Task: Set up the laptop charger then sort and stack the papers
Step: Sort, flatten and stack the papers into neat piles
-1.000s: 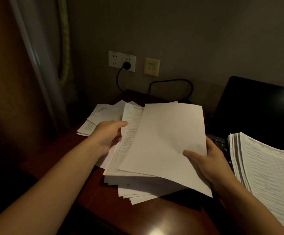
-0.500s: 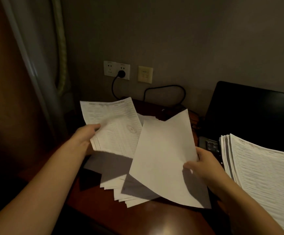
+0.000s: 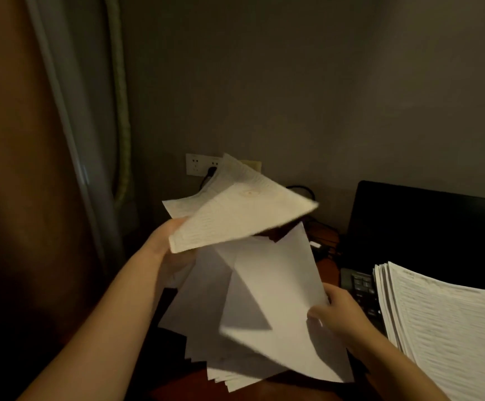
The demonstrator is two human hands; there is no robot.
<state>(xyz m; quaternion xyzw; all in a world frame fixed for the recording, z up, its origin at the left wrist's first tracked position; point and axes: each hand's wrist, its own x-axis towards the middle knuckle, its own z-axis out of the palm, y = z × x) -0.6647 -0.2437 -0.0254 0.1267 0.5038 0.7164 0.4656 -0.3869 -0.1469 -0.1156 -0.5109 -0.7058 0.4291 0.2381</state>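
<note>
My left hand [image 3: 171,247] pinches the printed white paper sheet [image 3: 241,218] up far-left, right hand [image 3: 338,312] grips the blank white sheet [image 3: 279,287]; tall printed paper stack [image 3: 444,322] sits right, nearest my right hand.

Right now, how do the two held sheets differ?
The printed sheet in the left hand shows text lines; the blank sheet in the right hand shows none. The printed sheet is held higher, the blank sheet lower over the loose pile. Both are white, gripped at an edge.
</note>
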